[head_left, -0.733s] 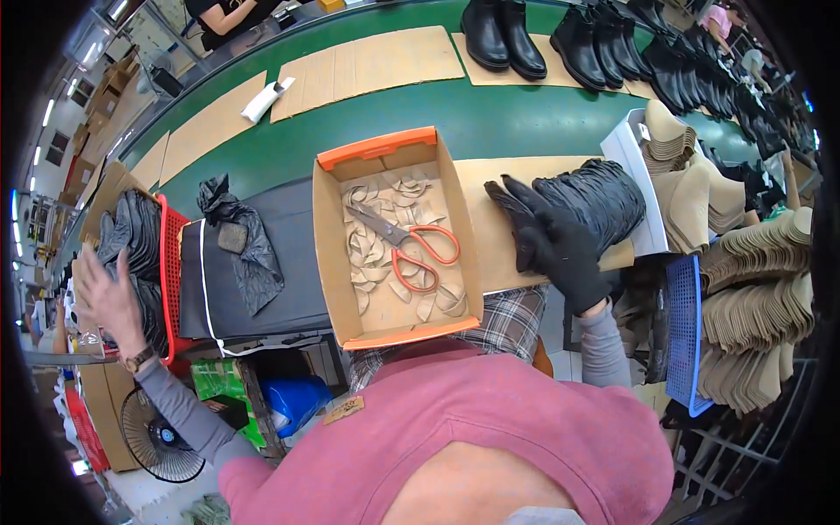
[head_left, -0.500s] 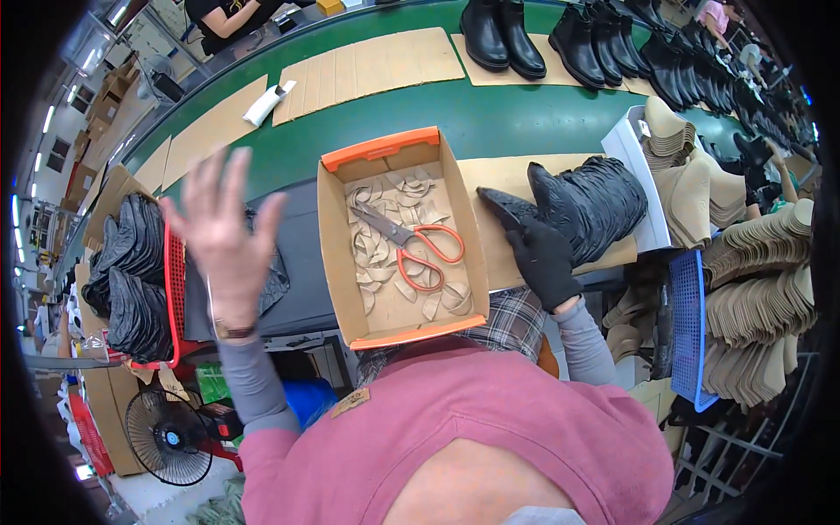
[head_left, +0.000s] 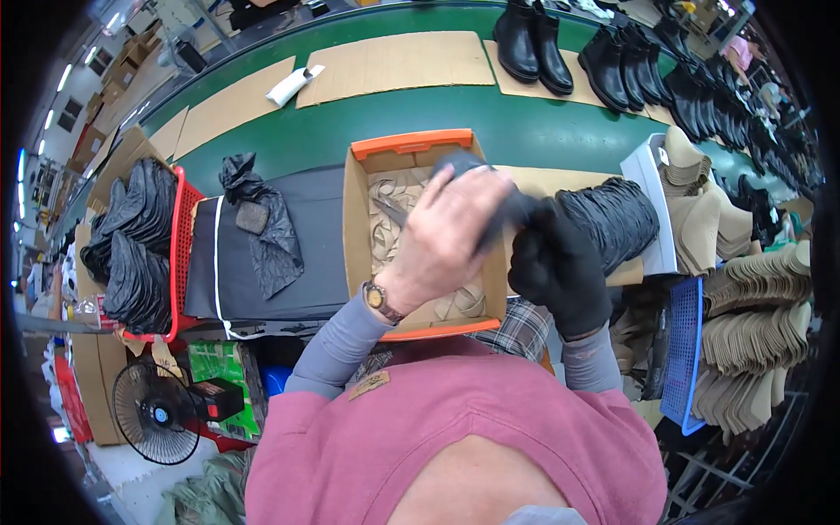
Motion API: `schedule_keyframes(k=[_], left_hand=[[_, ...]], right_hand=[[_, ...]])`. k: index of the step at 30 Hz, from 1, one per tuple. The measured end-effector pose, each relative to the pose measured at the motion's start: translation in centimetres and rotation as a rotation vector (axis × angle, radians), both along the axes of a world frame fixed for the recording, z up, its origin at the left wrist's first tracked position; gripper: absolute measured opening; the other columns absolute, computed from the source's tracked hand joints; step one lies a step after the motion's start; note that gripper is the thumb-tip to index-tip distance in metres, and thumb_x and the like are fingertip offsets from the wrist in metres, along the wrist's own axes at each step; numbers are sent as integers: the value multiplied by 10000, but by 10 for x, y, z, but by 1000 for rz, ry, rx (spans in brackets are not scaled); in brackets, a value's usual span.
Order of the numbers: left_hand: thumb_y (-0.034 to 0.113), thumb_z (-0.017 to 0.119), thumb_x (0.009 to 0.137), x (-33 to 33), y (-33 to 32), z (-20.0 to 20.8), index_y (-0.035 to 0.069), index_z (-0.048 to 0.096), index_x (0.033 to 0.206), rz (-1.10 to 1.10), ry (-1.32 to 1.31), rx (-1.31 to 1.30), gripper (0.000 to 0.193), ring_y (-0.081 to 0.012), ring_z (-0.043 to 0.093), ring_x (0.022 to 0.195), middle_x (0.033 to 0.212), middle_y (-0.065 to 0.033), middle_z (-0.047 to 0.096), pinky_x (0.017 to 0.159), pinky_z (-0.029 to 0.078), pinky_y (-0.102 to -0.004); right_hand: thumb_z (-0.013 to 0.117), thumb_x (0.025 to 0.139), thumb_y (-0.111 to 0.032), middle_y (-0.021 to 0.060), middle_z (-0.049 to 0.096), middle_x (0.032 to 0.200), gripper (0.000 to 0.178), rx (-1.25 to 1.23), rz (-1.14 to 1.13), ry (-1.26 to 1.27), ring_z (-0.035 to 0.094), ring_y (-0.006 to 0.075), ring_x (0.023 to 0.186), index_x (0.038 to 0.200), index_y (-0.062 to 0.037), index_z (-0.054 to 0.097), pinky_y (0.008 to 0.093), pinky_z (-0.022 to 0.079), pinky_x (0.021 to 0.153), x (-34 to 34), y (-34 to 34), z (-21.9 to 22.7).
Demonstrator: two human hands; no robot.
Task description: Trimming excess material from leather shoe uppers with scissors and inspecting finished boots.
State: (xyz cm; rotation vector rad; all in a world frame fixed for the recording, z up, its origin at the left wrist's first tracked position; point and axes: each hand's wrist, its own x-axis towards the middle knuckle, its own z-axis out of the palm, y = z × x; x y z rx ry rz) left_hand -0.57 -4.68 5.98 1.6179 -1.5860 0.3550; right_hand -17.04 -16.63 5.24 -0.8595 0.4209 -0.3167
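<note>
Over the cardboard box (head_left: 355,254) with the orange rim, both hands have come together on a black insole (head_left: 512,214), which is smeared by motion. My bare left hand (head_left: 451,227), with a watch at the wrist, closes its fingers over the insole's left part. My right hand (head_left: 560,267), in a black glove, pinches its right end. Light-coloured strips (head_left: 385,192) lie in the box. Scissors (head_left: 391,208) rest on them, mostly hidden by my left hand. To the right is a stack of wrinkled black insoles (head_left: 617,227).
A red basket (head_left: 182,249) holds more black insoles at the left. Black crumpled sheeting (head_left: 276,241) and a small grey block (head_left: 253,218) lie on the dark board. Beige insoles (head_left: 696,206) fill a white bin at the right, near a blue basket (head_left: 681,359). Black boots (head_left: 534,48) stand beyond.
My left hand has swung right from above the dark board to the insole over the box. My right hand has lifted the insole off the stack's left side and brought it toward the box.
</note>
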Motion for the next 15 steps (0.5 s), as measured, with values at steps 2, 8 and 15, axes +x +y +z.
schedule_keyframes(k=[2, 8, 15], left_hand=[[113, 586, 892, 7, 10, 6, -10, 568, 1130, 97, 371, -18, 269, -373, 635, 771, 874, -202, 632, 699, 506, -418], [25, 539, 881, 19, 40, 22, -29, 604, 1001, 122, 648, 31, 147, -100, 514, 630, 700, -49, 599, 598, 458, -273], [26, 557, 783, 15, 55, 21, -79, 438, 1254, 407, 463, 529, 497, -402, 648, 787, 809, -265, 624, 728, 523, -451]], right_hand=[[689, 866, -188, 78, 649, 853, 387, 187, 126, -171, 633, 173, 749, 1178, 9, 571, 287, 506, 743, 10, 6, 12], [849, 705, -176, 141, 590, 1045, 555, -1347, -524, -44, 602, 228, 937, 1156, 6, 581, 337, 491, 799, 50, 45, 25], [805, 710, -185, 120, 556, 1070, 477, -2035, -628, -89, 539, 303, 996, 1136, -79, 617, 417, 432, 867, 58, 42, 28]])
